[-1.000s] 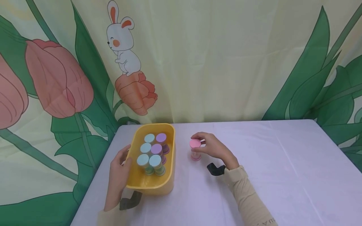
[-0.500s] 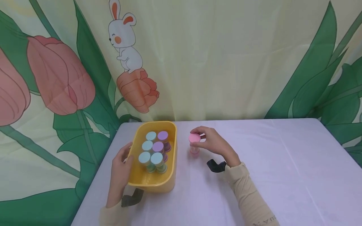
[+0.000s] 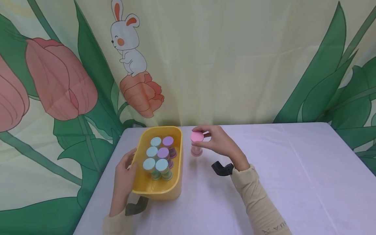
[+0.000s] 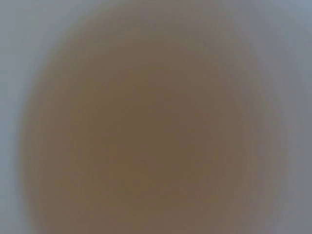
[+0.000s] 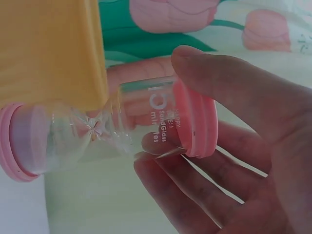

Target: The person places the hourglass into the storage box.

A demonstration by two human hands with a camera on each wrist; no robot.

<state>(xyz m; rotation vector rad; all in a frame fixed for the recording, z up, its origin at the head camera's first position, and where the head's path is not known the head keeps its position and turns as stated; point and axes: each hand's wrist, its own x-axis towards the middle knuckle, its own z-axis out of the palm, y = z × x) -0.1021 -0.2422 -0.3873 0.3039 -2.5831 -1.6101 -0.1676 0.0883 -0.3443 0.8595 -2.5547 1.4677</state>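
Note:
In the head view a pink-capped hourglass (image 3: 197, 143) stands upright in my right hand (image 3: 218, 141), just right of the yellow tub (image 3: 175, 186). Thumb and fingers pinch its upper pink cap. The right wrist view shows its clear glass body (image 5: 146, 117) with "15 minutes SandGlass" lettering. My left hand (image 3: 124, 179) holds the tub's left side, thumb at the rim; some fingers are hidden behind the wall. Inside the tub stand several light-blue-capped hourglasses (image 3: 149, 164) and two purple-capped ones (image 3: 168, 141). The left wrist view is only a brown blur.
A white cloth covers the table (image 3: 279, 176). Behind its far edge hangs a curtain (image 3: 223, 65) printed with tulips and a rabbit. Black wrist camera mounts (image 3: 222, 168) stick out from both sleeves.
My right hand has moved the pink hourglass a little away from me and left, nearer the tub; it appears raised off the cloth. The left hand and tub stay put.

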